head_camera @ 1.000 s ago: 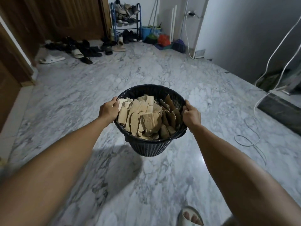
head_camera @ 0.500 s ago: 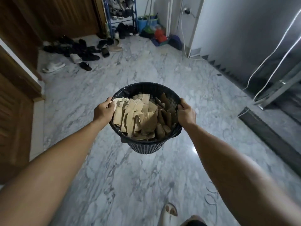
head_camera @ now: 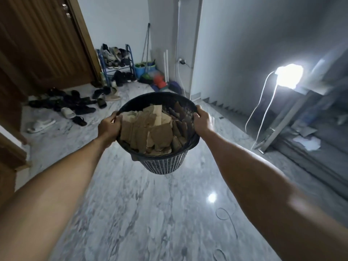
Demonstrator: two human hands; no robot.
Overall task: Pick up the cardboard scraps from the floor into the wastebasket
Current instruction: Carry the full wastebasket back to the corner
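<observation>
Cardboard scraps [head_camera: 148,132] fill wastebasket [head_camera: 165,164] gripped by both hands.

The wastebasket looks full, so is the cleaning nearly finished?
Nearly, it seems. Done: the cardboard scraps are heaped inside the wastebasket, and the marble floor in view shows none. In hand: the left hand and right hand each grip the rim, holding the basket up off the floor. Left: probably only setting it down somewhere; floor out of view can't be checked.

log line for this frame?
hands: left, right grip wastebasket rim | basket: off floor | cardboard scraps: inside
</observation>
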